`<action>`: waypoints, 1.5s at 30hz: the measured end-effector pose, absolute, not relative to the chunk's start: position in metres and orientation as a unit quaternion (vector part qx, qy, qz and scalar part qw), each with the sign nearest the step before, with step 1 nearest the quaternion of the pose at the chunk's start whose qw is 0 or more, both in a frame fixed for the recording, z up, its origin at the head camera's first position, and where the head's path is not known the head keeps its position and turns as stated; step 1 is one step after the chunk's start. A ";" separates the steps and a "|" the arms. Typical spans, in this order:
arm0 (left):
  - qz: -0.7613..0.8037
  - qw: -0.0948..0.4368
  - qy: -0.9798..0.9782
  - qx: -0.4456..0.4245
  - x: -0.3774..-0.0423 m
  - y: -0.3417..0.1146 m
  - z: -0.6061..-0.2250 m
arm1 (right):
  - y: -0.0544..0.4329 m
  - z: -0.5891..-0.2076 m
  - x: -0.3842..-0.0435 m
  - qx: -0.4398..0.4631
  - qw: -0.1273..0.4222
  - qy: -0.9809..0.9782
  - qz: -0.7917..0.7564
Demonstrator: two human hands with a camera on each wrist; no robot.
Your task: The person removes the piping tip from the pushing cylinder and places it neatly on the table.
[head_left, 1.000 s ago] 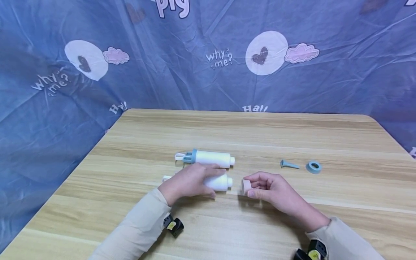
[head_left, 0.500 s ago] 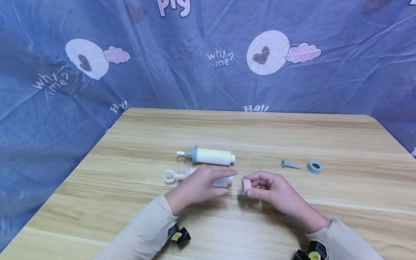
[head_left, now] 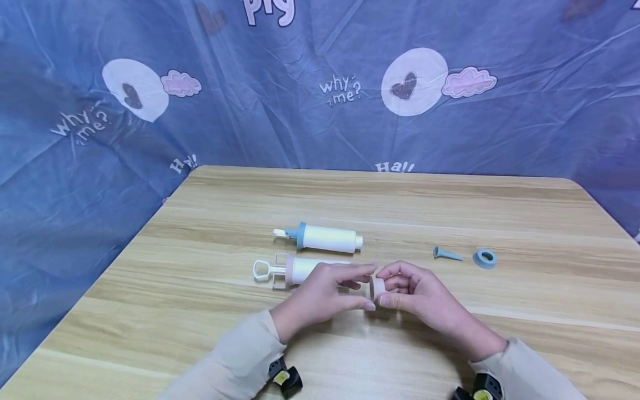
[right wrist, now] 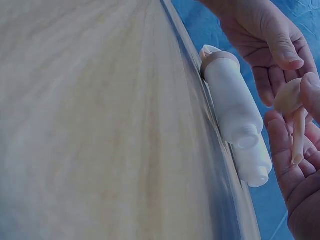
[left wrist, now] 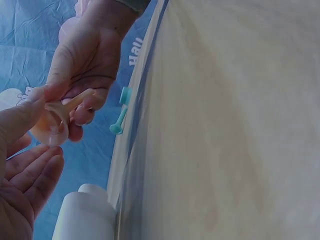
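Observation:
My right hand [head_left: 420, 294] pinches a pale pink ring-shaped cap [head_left: 377, 288] between thumb and fingers. In the right wrist view, a tapered nozzle [right wrist: 299, 137] of the same colour sticks out of the cap toward the palm. My left hand [head_left: 327, 294] reaches the cap from the other side, thumb and fingers spread around its rim; whether they touch it is unclear. Behind the left hand, partly hidden, lies a white plunger syringe [head_left: 305, 269] with a pink collar and loop handle. A second white syringe [head_left: 330, 239] with a blue collar lies just beyond it.
To the right on the wooden table [head_left: 550, 222] lie a small blue nozzle [head_left: 447, 254] and a blue ring cap [head_left: 485, 258]. A blue printed cloth [head_left: 280, 122] hangs behind the table. Both wrists wear small black cameras.
My left hand has moved right, off the pink-collared syringe and up to the cap. The right hand keeps its hold on the cap and has barely moved.

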State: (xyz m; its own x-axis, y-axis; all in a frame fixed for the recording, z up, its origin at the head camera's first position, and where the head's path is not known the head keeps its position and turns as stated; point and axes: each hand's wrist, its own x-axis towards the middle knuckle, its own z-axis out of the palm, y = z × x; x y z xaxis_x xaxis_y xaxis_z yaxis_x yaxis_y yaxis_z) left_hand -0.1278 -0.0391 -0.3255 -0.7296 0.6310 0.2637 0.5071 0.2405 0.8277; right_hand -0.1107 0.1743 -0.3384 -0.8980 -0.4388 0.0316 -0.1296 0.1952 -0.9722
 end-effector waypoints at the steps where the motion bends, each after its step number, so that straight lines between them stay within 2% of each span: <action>1: 0.504 0.062 0.782 0.361 -0.127 -0.039 -0.326 | 0.174 -0.339 -0.111 -0.189 0.129 0.760 -0.608; 22: 0.510 0.032 0.777 0.367 -0.124 -0.036 -0.331 | 0.174 -0.341 -0.107 -0.197 0.133 0.753 -0.614; 36: 0.502 0.033 0.804 0.317 -0.126 -0.049 -0.324 | 0.176 -0.338 -0.105 -0.144 0.118 0.776 -0.603; 45: 0.504 0.034 0.808 0.302 -0.125 -0.055 -0.321 | 0.178 -0.338 -0.102 -0.162 0.091 0.787 -0.589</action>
